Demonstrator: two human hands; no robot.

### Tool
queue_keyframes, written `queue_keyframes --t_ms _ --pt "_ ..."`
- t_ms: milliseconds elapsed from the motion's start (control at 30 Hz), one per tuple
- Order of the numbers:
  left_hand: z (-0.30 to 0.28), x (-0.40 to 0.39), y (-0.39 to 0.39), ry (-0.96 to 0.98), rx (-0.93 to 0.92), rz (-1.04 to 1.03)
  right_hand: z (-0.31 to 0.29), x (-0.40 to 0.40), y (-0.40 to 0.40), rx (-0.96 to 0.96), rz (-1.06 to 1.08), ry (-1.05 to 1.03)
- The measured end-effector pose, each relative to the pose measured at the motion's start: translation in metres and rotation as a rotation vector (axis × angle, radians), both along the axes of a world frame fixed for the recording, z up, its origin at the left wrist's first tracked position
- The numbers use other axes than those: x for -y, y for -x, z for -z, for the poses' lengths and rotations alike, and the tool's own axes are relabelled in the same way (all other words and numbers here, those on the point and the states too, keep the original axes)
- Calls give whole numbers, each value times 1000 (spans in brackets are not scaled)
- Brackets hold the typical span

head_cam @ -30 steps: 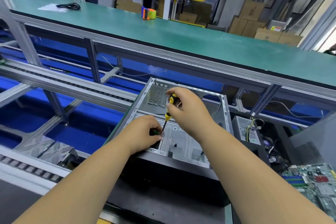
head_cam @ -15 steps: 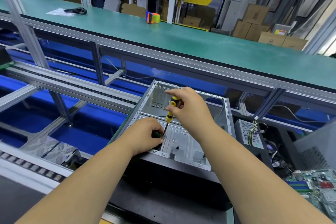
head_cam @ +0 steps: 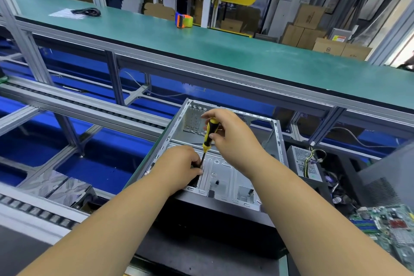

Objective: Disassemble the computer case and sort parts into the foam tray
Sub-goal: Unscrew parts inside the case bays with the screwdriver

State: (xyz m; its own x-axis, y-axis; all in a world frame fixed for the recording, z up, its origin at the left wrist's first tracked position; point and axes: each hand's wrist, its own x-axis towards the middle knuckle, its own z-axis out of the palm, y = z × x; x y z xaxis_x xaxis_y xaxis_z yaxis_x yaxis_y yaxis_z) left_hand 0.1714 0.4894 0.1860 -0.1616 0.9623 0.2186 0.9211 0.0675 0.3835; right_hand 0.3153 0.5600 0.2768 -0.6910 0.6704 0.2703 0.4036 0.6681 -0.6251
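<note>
Head view: open computer case (head_cam: 226, 170) at frame centre, lying on its side. Right hand (head_cam: 233, 139) curled round yellow-black screwdriver (head_cam: 208, 135), tip down beside left hand (head_cam: 181, 169), which pinches near the shaft; what it pinches, hidden. Power supply (head_cam: 305, 161) and motherboard (head_cam: 387, 228) lower right. Probably stiff sheet steel, light, sharp-edged: best gripped by the folded rim. Foam tray not identifiable.
</note>
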Motion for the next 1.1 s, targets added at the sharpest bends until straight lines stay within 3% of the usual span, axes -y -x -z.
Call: queue_keyframes --t_ms 167,333,633,900,1000,1100 --pt "1 -3 -3 -9 -182 36 2 -3 -5 4 35 -33" --pt "0 -3 -4 -11 -168 44 3 -6 -9 -23 115 -52" --pt "-27 -7 -19 37 220 0 -2 -27 -57 -434 237 424" --pt "-43 -38 -93 -146 1017 31 22 -56 -163 -715 497 777" --pt "-40 -57 -128 -102 1065 6 34 -59 -197 -816 517 899" --pt "-31 -75 -171 61 888 71 44 -61 -227 -804 475 932"
